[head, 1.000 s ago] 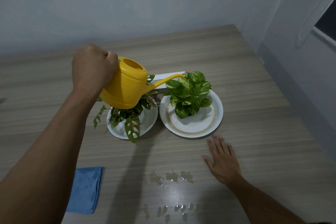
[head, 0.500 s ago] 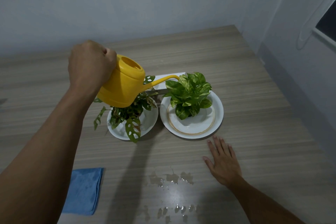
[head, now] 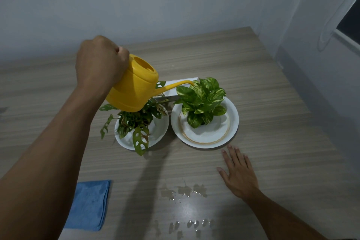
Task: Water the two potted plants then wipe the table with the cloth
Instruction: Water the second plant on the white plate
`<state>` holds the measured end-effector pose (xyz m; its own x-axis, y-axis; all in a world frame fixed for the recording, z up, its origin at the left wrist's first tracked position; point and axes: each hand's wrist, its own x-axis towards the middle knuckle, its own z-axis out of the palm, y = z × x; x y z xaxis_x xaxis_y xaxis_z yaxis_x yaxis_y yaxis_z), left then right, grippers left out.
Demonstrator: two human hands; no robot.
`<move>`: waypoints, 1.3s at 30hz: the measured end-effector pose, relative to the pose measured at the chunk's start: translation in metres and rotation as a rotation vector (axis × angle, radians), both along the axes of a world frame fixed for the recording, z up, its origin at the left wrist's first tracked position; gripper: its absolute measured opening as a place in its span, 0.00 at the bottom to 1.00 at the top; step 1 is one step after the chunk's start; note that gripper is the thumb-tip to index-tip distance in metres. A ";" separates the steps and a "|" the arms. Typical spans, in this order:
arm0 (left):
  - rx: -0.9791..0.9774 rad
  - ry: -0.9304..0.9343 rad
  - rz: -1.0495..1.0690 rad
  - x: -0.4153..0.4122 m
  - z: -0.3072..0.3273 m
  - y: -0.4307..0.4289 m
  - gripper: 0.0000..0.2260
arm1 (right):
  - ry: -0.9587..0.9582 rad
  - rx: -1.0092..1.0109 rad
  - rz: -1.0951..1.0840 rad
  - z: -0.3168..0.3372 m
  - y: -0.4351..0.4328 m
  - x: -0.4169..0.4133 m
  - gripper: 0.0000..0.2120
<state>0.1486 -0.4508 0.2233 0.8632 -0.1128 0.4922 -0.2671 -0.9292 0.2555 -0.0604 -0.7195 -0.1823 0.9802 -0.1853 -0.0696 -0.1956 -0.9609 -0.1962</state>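
- Left hand (head: 101, 62): fingers clenched around the handle of the yellow watering can (head: 134, 87), held in the air and tilted, body over the left plant (head: 136, 121), spout tip over the leaves of the right plant (head: 202, 101).
- Right hand (head: 238, 173): fingers released and spread, palm flat on the counter (head: 282, 122), just in front of the right saucer (head: 231, 121), holding nothing.
- Both plants standing side by side in white saucers near mid-counter; left saucer (head: 159, 128) just beside the right one.
- Blue cloth (head: 89, 204): folded, lying flat at the near left of the counter, well apart from the plants, untouched.
- Spilled droplets (head: 183, 191) scattered on the near counter between cloth and right hand.
- Step judged: watering of the right plant under way; wiping not yet begun.
- Handling, watering can: rigid plastic, probably light; load shifts as water runs forward. Grip by the handle only; thin spout unsuited to bearing force.
- Handling, plants: soft leaves, easily bent; saucers probably hard, breakable and slick when wet. Lift by the saucer rim.
- Handling, cloth: soft, limp, absorbent. Pinch at an edge or press flat under the palm.
- Markings: no brand, label or legible writing visible on any item.
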 end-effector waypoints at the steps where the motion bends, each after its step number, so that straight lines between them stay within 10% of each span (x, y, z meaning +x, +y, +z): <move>1: -0.001 0.003 0.002 0.000 0.001 -0.001 0.19 | 0.002 0.000 0.002 0.001 0.000 0.000 0.33; 39: 0.052 -0.012 0.003 0.003 0.010 -0.022 0.18 | 0.036 0.012 -0.006 0.004 0.000 0.000 0.34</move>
<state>0.1513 -0.4732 0.2333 0.8579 -0.1356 0.4956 -0.2665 -0.9421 0.2035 -0.0603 -0.7199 -0.1781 0.9759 -0.1904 -0.1067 -0.2087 -0.9572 -0.2004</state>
